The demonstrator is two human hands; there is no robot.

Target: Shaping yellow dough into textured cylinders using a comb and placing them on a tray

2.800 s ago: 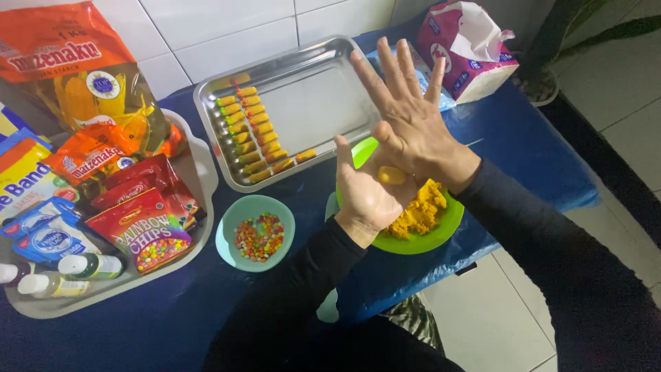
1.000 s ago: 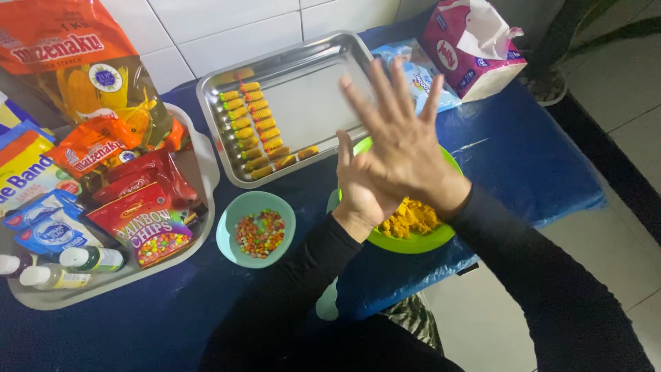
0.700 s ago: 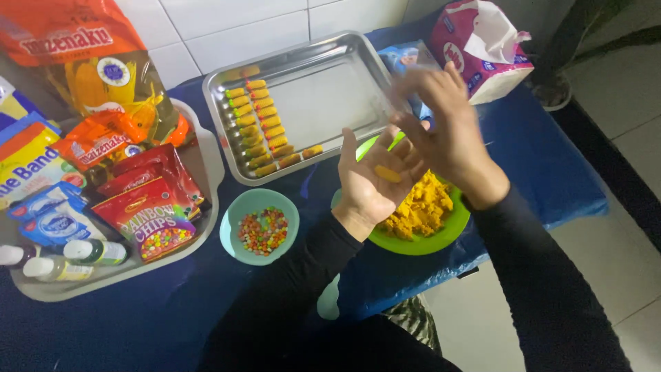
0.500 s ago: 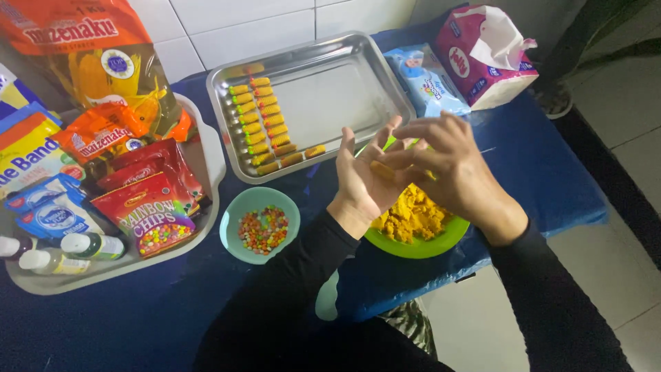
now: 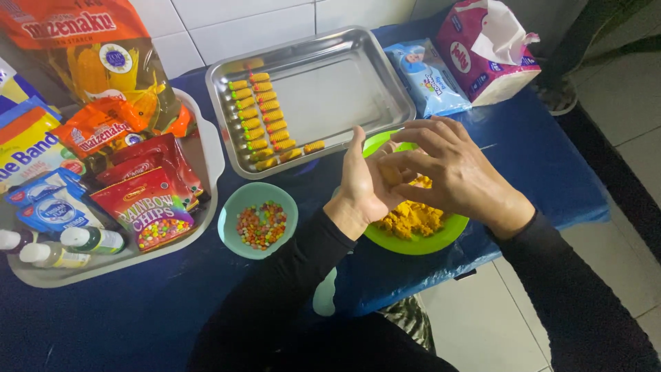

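Observation:
Over a green plate of yellow dough, my left hand is held palm up with a small lump of that dough lying in it. My right hand bends over it, fingertips pressing on the lump. Behind the hands lies a steel tray with two rows of small yellow corn-shaped pieces tipped in green. A teal bowl of coloured candy chips sits to the left of my left wrist.
A white tray at the left holds snack bags, flour packets and small bottles. A wet-wipes pack and a pink tissue pack lie at the back right. The blue table ends at the right over tiled floor.
My hands were raised, rubbing palm against palm with fingers spread. They have dropped toward the plate, and my right fingers have curled onto the dough in my left palm.

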